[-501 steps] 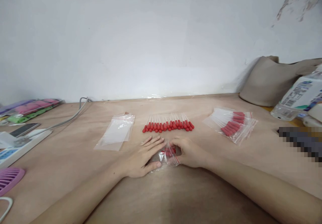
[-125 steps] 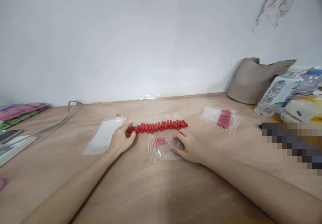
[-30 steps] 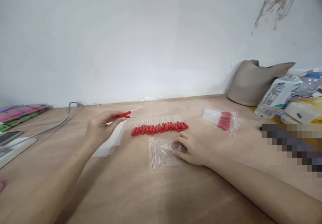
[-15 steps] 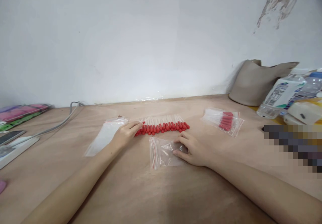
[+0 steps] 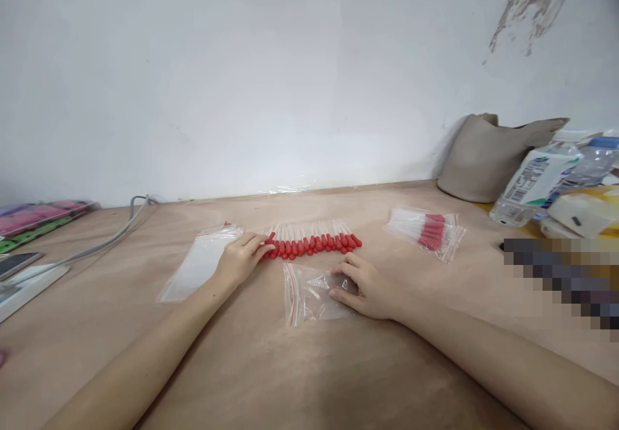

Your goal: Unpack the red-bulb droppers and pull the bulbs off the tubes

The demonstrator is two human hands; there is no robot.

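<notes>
A row of thin whitish sticks with rounded red tips lies side by side on the table, tips toward me. My left hand is at the row's left end, thumb and fingers pinched around a red-tipped stick; part of that stick is hidden by the fingers. Nearer to me lies a clear zip bag, flat, with its red-lined seal on the left. Over the bag's right part rests my right hand, fingers apart and curved, touching the plastic.
Left of the row is a stack of clear zip bags. A bag of red-tipped sticks lies to the right. Plastic bottles and a grey-brown container stand far right. A cable and a phone are at left.
My left hand's thumb and fingers have shifted slightly at the row's end, and a red tip there now sits at a different angle. The right hand stays on the bag.
</notes>
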